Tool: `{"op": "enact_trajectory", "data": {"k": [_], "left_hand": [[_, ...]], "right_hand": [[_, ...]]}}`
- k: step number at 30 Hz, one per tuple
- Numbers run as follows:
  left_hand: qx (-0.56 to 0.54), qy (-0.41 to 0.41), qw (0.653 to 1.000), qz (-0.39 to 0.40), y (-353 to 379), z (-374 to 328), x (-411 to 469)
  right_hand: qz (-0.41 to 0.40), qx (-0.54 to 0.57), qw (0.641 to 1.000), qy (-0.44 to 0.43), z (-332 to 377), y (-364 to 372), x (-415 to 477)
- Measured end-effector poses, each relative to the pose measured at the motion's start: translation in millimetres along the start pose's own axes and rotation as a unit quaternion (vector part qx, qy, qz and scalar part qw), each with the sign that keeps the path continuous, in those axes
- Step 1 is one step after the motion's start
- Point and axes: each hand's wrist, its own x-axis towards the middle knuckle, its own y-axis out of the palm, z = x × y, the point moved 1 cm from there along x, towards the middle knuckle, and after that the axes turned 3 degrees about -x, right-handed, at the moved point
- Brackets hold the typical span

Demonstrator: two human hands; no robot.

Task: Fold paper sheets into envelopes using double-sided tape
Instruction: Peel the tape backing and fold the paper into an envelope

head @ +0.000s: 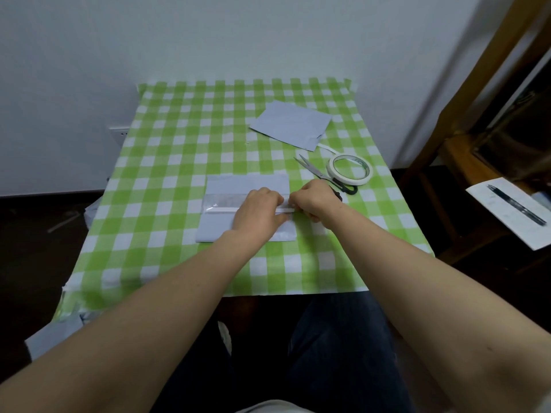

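Bare forearms stretched out from the bottom corners over a dark-trousered lap and met above a table [179, 144] covered in a green-and-white checked cloth. Under both hands lay the task's pale blue paper sheet [220, 226], partly folded, with a glossy band across it to the left of the left hand. Beyond the right hand, well apart from it, a second blue sheet [290, 125] lay flat on the cloth. Far off to the right of the right hand, past the table edge, a white page [507, 225] carried a dark pen [518, 208].

The left hand [259, 211] rested palm down on the folded sheet, its fingers bent so that the tips came down on the tape strip; whether they pinched it or only pressed it could not be told. The right hand [313, 201], fingers curled, pinched the strip's right end, its fingertips just beside those of the left.

Just beyond the right hand sat a roll of double-sided tape [338, 177], a loose tail trailing toward the second sheet. Scissors [316, 171] lay touching the roll, handles nearest the right hand. The white tape strip [223, 209] ran leftward from under the left hand along the sheet.
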Motion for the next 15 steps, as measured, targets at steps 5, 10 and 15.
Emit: {"op": "enact_trajectory", "data": {"k": [5, 10, 15], "left_hand": [[0.049, 0.018, 0.999, 0.007, 1.4, -0.6, 3.0], [0.167, 0.066, 0.983, 0.02, 4.6, -0.7, 6.4], [0.218, 0.095, 0.971, 0.012, 5.3, -0.7, 10.8]], "right_hand": [[0.015, 0.083, 0.996, 0.029, 1.8, 0.8, -1.0], [-0.022, 0.093, 0.994, 0.059, -8.3, -5.0, -0.1], [0.025, 0.147, 0.985, 0.087, -5.1, -9.4, -9.8]]}}
